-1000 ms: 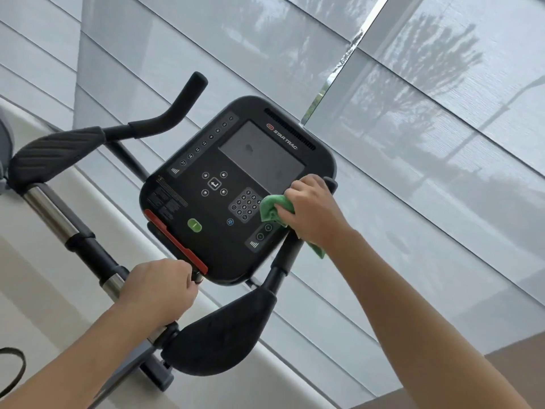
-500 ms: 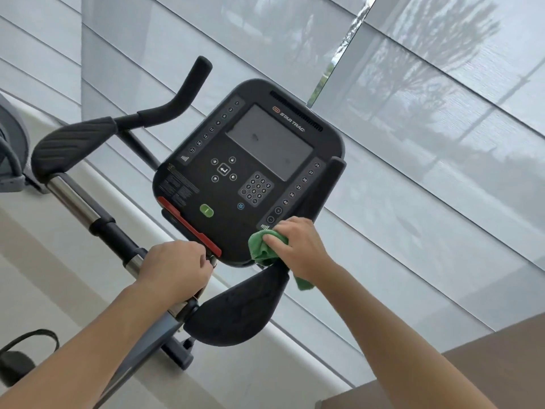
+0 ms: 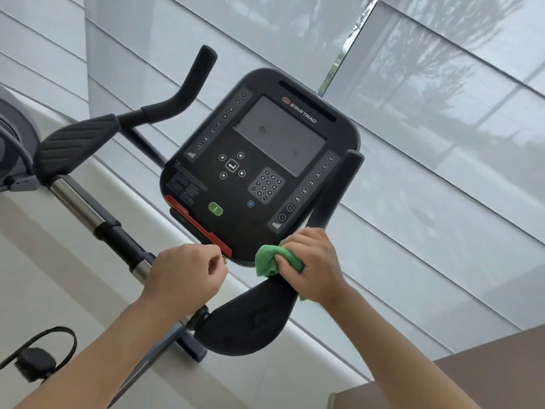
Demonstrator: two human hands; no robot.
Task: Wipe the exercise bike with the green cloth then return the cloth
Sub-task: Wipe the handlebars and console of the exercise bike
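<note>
Grey window blinds (image 3: 442, 143) fill the background behind the exercise bike's console (image 3: 259, 160). Just below the console's lower right corner, the right hand (image 3: 312, 264) pinches the bunched green cloth (image 3: 269, 261) with curled fingers against the handlebar arm. Below its lower left corner, the left hand (image 3: 185, 276) is closed in a fist around the bar. Wiping is in progress; next the cloth probably must slide along the armrest pad (image 3: 250, 317).

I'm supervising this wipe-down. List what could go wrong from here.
1. The green cloth, bunched in the right hand, sits just below the console buttons; a stray swipe might press the green button.
2. The left hand grips near the red strip and could knock it.
</note>
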